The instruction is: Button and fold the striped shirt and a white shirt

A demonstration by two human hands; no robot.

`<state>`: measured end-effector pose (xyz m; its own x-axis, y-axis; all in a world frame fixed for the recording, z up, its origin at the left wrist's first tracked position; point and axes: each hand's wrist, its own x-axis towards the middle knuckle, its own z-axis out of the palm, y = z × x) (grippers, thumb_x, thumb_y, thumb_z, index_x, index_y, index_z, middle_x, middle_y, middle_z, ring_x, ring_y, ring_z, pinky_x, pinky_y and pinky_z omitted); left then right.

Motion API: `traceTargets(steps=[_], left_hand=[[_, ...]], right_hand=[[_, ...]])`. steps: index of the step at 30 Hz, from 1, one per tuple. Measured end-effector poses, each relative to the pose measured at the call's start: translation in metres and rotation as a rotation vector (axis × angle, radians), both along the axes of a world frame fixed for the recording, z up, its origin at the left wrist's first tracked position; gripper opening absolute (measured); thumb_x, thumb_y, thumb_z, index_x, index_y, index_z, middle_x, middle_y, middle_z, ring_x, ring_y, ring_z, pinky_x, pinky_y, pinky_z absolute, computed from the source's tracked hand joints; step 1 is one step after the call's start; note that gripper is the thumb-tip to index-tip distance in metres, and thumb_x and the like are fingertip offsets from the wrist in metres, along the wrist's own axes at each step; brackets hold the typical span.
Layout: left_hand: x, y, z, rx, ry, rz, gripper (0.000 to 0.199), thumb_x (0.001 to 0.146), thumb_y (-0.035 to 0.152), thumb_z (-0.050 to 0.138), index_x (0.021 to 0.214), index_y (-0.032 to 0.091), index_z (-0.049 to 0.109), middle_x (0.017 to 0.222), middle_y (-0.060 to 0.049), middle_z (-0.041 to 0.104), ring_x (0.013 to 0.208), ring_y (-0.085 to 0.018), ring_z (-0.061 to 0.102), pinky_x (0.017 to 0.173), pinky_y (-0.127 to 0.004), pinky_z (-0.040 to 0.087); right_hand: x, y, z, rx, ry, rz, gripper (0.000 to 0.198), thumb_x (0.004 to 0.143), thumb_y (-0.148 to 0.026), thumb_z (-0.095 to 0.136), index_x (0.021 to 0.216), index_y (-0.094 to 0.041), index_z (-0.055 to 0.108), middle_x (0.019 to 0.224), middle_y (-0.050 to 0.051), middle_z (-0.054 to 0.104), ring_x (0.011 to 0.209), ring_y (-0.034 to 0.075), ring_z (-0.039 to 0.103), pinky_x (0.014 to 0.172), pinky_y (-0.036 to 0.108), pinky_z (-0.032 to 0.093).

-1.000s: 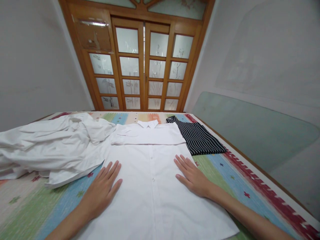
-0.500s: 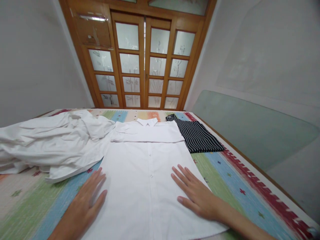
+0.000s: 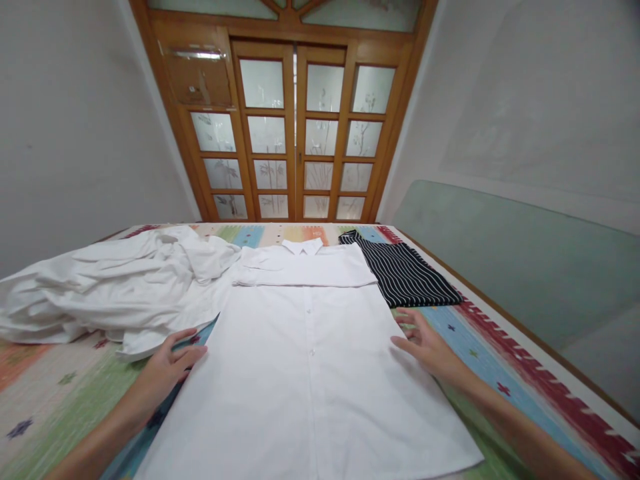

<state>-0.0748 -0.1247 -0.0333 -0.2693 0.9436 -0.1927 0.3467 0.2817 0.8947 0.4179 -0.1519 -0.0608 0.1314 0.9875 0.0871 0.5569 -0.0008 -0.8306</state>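
A white button-front shirt [image 3: 280, 373] lies face up and flat before me, its collar pointing away and its sleeves laid across the chest in a band. Beside its left edge is my left hand [image 3: 173, 360], fingers slightly bent and apart from the thumb, which reaches the shirt's edge. My right hand [image 3: 423, 343] is at the opposite edge, fingers loosely curved and thumb spread over the fabric. Neither hand visibly grips the cloth; whether the fingertips touch it is hard to tell.
Everything lies on a colourful striped bed cover [image 3: 85, 393]. A crumpled white garment [image 3: 135, 287] is at the left, touching the shirt. A folded black-and-white striped garment [image 3: 410, 273] sits at the far right. A pale green panel [image 3: 510, 253] stands along the right wall; wooden doors [image 3: 295, 133] are behind.
Both hands have moved outward from the shirt's front to its side edges, and their fingers have gone from flat to slightly curved. The camera view has shifted a little.
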Motion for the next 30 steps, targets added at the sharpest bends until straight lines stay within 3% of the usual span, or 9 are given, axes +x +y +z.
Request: traceTargets(steps=[4,8,11,15,19,25,28,30], left_hand=[[-0.001,0.001,-0.008,-0.026,-0.132,-0.161,0.089,0.054,0.065,0.077,0.125,0.022,0.047,0.069,0.001,0.066,0.057,-0.021,0.065,0.047,-0.028,0.05],[-0.006,-0.001,-0.002,0.091,-0.102,-0.228,0.075,0.055,0.063,0.079,0.114,0.021,0.058,0.064,0.003,0.061,0.055,-0.016,0.06,0.046,-0.023,0.047],[-0.012,-0.006,0.009,0.137,-0.049,-0.21,0.066,0.055,0.062,0.08,0.104,0.021,0.067,0.071,0.0,0.066,0.065,-0.017,0.063,0.052,-0.021,0.051],[-0.019,-0.014,0.019,0.124,-0.016,-0.209,0.058,0.055,0.062,0.08,0.096,0.022,0.073,0.085,-0.005,0.073,0.077,-0.023,0.068,0.059,-0.025,0.057],[-0.037,-0.019,0.015,0.106,-0.017,-0.263,0.052,0.054,0.061,0.08,0.091,0.025,0.076,0.089,-0.006,0.076,0.081,-0.027,0.071,0.063,-0.028,0.06],[-0.08,-0.028,-0.005,0.062,0.085,-0.366,0.036,0.054,0.055,0.082,0.081,0.03,0.08,0.093,-0.004,0.077,0.089,-0.031,0.072,0.071,-0.032,0.062],[-0.085,-0.031,-0.01,0.062,0.131,-0.397,0.039,0.056,0.056,0.08,0.086,0.032,0.08,0.097,-0.003,0.077,0.093,-0.032,0.072,0.075,-0.033,0.062],[-0.078,-0.031,-0.011,0.071,0.192,-0.438,0.045,0.061,0.056,0.077,0.1,0.034,0.077,0.107,-0.002,0.075,0.1,-0.031,0.07,0.081,-0.033,0.06]], right_hand=[[0.001,-0.003,0.017,-0.158,0.146,0.066,0.065,0.071,-0.045,0.068,0.128,-0.02,0.05,0.105,0.01,0.069,0.089,0.026,0.068,0.072,0.037,0.056],[0.002,-0.011,0.028,-0.204,0.106,0.171,0.049,0.069,-0.052,0.072,0.104,-0.017,0.07,0.093,0.007,0.072,0.081,0.023,0.066,0.069,0.032,0.053],[0.004,-0.016,0.036,-0.199,0.075,0.142,0.053,0.067,-0.06,0.072,0.095,-0.015,0.075,0.086,0.008,0.072,0.074,0.022,0.063,0.064,0.03,0.049],[0.009,-0.021,0.043,-0.176,0.123,0.118,0.06,0.062,-0.063,0.077,0.099,-0.016,0.077,0.088,0.01,0.073,0.076,0.023,0.064,0.064,0.03,0.049],[0.017,-0.031,0.043,-0.209,0.172,0.126,0.068,0.065,-0.061,0.075,0.116,-0.016,0.071,0.091,0.01,0.074,0.08,0.025,0.067,0.067,0.033,0.052],[0.028,-0.05,0.048,-0.228,0.018,0.199,0.05,0.069,-0.058,0.074,0.097,-0.016,0.078,0.093,0.013,0.075,0.085,0.029,0.068,0.075,0.036,0.054],[0.032,-0.054,0.05,-0.201,-0.068,0.241,0.042,0.071,-0.054,0.073,0.093,-0.018,0.08,0.096,0.012,0.075,0.089,0.03,0.068,0.082,0.037,0.053],[0.034,-0.054,0.048,-0.183,-0.105,0.241,0.044,0.073,-0.053,0.072,0.102,-0.02,0.078,0.103,0.011,0.074,0.091,0.03,0.068,0.082,0.037,0.054]])
